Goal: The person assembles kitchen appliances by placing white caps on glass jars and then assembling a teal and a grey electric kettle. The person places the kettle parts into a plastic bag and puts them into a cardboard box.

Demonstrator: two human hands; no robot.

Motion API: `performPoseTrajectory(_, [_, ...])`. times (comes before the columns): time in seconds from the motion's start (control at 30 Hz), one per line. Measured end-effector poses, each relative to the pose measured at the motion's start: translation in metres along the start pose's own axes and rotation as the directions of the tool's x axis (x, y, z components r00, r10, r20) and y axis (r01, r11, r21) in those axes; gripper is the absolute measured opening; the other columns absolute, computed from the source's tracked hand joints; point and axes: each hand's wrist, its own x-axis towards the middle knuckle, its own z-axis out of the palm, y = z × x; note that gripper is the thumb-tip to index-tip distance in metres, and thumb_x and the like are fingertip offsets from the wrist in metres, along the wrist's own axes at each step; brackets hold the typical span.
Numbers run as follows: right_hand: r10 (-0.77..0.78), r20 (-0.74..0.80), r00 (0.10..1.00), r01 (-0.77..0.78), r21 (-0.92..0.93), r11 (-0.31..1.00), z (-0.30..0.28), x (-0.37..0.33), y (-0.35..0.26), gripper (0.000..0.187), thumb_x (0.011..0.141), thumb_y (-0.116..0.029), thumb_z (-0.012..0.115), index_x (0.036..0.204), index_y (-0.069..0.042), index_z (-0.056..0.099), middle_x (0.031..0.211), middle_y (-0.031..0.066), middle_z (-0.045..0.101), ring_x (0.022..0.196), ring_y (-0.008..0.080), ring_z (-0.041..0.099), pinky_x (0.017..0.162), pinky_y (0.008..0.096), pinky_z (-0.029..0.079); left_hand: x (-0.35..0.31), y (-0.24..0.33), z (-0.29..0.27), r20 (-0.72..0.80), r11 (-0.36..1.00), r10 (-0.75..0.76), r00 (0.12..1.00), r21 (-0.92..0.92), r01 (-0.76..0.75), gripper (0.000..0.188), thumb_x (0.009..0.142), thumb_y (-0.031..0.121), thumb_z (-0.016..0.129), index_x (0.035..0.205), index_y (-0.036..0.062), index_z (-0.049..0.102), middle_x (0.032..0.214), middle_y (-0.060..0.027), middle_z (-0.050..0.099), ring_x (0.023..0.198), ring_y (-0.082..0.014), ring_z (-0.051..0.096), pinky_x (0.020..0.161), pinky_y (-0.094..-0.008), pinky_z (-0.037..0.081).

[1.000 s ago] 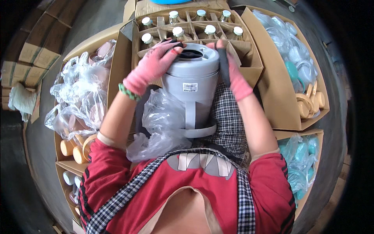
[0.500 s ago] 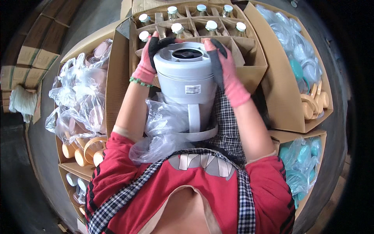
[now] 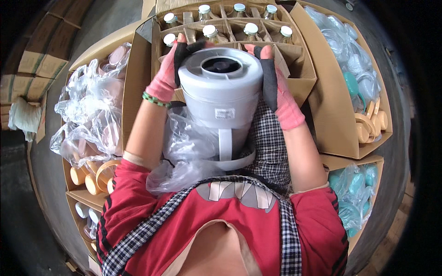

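A large grey plastic jug (image 3: pixel 223 103) with a side handle, a carrying strap and a pale label stands upright in front of me. Its round grey lid (image 3: pixel 192 64) has a dark circular opening at the centre. My left hand (image 3: pixel 172 66), in a pink and black glove with bare fingertips, presses against the lid's left side. On the opposite side my right hand (image 3: pixel 275 89), gloved alike, lies against the lid, thumb upward. The jug is clasped between both hands. Crumpled clear plastic (image 3: pixel 189 140) lies beside the jug on my lap.
Ahead stands a divided cardboard carton (image 3: pixel 294 87) with several white-capped glass bottles (image 3: pixel 210 32). Open boxes flank me: bagged pinkish cups (image 3: pixel 108 92) and orange cups (image 3: pixel 94 184) left, clear-bagged cups (image 3: pixel 361 60) and teal cups (image 3: pixel 357 184) right. Stacked cartons (image 3: pixel 39 60) stand far left.
The jug has risen slightly toward me, its lid looking larger. Both hands have moved a little apart, and my right fingers have shifted from the lid's top rim to its side.
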Motion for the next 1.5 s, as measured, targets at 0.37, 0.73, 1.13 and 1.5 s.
performPoseTrajectory(0.37, [0.157,0.035,0.987,-0.150,-0.143,0.978,-0.036,0.046,-0.008,0.057,0.083,-0.054,0.041,0.110,-0.006,0.052,0.098,0.0030,0.053,0.085,0.0104,0.048,0.077,0.0234,0.040,-0.043,0.002,0.029,-0.162,0.446,0.439,0.884,0.893,-0.058,0.052,0.083,0.044,0.045,0.104,-0.0030,0.052,0.102,-0.0217,0.052,0.093,-0.0276,0.053,0.081,-0.0339,0.041])
performPoseTrajectory(0.73, [0.179,0.341,0.923,-0.267,0.231,0.936,-0.041,0.041,0.042,0.038,0.087,-0.030,0.042,0.112,-0.002,0.050,0.107,0.0081,0.053,0.095,0.0124,0.049,0.086,0.0246,0.038,-0.034,-0.019,0.049,-0.119,0.356,0.468,0.876,0.932,-0.064,0.060,0.075,0.050,0.053,0.109,0.0001,0.052,0.099,-0.0217,0.051,0.093,-0.0312,0.050,0.082,-0.0350,0.039])
performPoseTrajectory(1.13, [0.277,0.092,0.956,-0.286,0.113,0.951,-0.021,0.042,0.038,0.067,0.075,-0.065,0.043,0.096,-0.002,0.053,0.094,0.0089,0.049,0.089,0.0167,0.048,0.080,0.0272,0.037,-0.002,-0.026,0.000,-0.189,0.942,0.169,0.967,0.320,-0.102,0.046,0.087,0.039,0.045,0.108,-0.0009,0.053,0.100,-0.0051,0.056,0.089,-0.0094,0.050,0.079,-0.0192,0.038])
performPoseTrajectory(1.5, [0.262,0.085,0.961,-0.272,0.150,0.950,-0.010,0.028,0.027,0.053,0.086,-0.044,0.042,0.107,0.004,0.051,0.097,0.0119,0.057,0.093,0.0212,0.053,0.084,0.0309,0.039,0.017,-0.029,-0.038,-0.075,0.981,0.108,0.991,0.167,-0.094,0.041,0.087,0.032,0.046,0.108,-0.0020,0.052,0.103,-0.0079,0.056,0.086,-0.0133,0.055,0.075,-0.0240,0.044])
